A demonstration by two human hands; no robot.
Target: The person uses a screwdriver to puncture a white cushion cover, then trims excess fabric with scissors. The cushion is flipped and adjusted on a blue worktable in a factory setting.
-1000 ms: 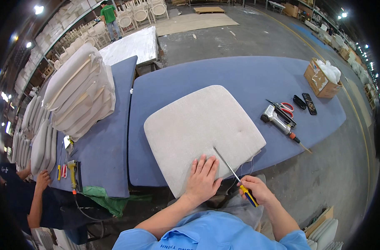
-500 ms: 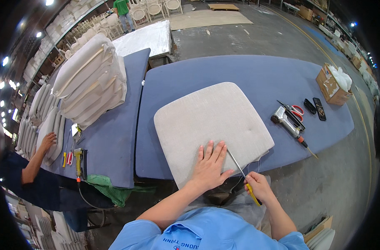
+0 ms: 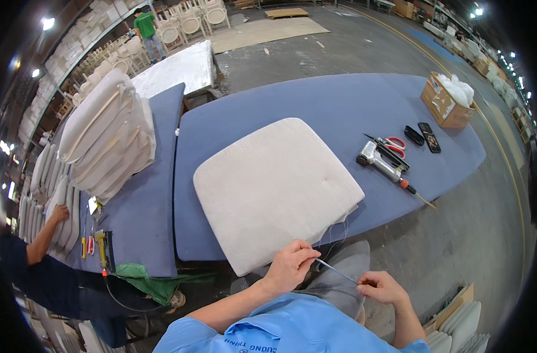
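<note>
A pale beige padded seat cushion lies on the blue padded table, its near corner overhanging the edge. Between my hands, in front of my body, runs the thin metal shaft of a screwdriver. My left hand pinches the shaft's far end, close beside the cushion's near edge. At the other end my right hand is closed on the tool; its yellow handle, visible earlier, is hidden now. Loose threads hang from the cushion's right corner.
To the right lie a staple gun, red-handled scissors, a black phone-like device and a carton of white stuffing. Stacked cushions stand on the left table. A co-worker's hand touches cushions at far left.
My left hand has left the cushion's top and come nearer, taking the screwdriver's shaft end. My right hand has moved slightly down and right. The view has shifted.
</note>
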